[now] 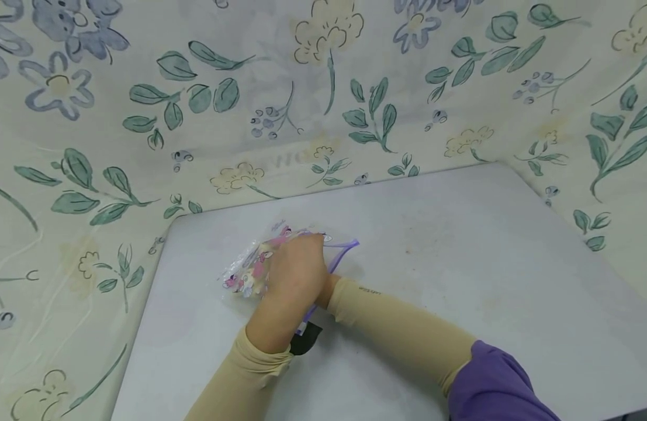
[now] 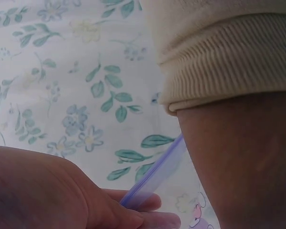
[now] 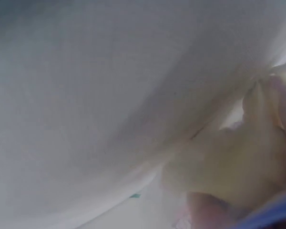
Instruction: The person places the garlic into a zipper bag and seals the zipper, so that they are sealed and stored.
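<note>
A clear zip bag (image 1: 239, 269) printed with pink and white cartoon figures lies on the white table, its purple zip edge (image 1: 345, 251) facing right. My left hand (image 1: 298, 266) is over the bag's mouth; in the left wrist view its thumb and fingers pinch the purple edge. My right hand (image 1: 327, 290) reaches in at the mouth beneath the left one, and only its wrist side shows from above. In the right wrist view, a blurred pale yellow thing (image 3: 224, 167) is close to the right hand; its kind and any grip on it are unclear.
The white table (image 1: 460, 263) extends right of the bag, with faint brownish marks on its top. Flower-printed cloth (image 1: 302, 152) hangs behind and along both sides. A black piece (image 1: 305, 339) sits at the left wrist.
</note>
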`<action>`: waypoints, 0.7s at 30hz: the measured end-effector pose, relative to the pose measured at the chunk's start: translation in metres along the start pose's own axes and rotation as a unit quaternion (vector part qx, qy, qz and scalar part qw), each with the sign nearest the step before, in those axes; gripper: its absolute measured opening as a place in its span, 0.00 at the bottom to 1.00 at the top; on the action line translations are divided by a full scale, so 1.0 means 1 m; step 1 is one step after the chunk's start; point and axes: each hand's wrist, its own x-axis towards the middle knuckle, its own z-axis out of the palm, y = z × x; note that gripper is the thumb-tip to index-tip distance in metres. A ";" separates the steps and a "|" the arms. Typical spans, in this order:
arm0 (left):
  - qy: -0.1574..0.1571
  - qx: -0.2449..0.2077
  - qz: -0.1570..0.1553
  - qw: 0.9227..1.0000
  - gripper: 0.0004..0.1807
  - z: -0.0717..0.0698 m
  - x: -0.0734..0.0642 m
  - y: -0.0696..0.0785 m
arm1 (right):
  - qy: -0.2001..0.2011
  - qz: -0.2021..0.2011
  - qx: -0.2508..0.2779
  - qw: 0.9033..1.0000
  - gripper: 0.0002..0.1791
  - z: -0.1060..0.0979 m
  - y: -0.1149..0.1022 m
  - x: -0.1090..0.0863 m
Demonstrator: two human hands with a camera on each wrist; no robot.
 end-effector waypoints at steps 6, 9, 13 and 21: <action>0.002 0.003 0.012 1.000 0.13 0.000 -0.001 0.000 | -0.031 0.040 0.076 0.996 0.18 -0.003 -0.001 0.001; 0.001 0.001 0.009 1.000 0.14 0.000 -0.001 0.000 | -0.043 0.074 0.141 0.986 0.20 -0.005 -0.002 0.000; -0.006 0.000 0.003 1.000 0.15 -0.001 0.000 0.000 | -0.036 0.063 0.124 0.990 0.19 -0.005 -0.002 -0.001; -0.006 -0.001 0.000 1.000 0.15 0.000 0.001 -0.001 | -0.035 0.059 0.118 0.991 0.19 -0.006 -0.002 0.000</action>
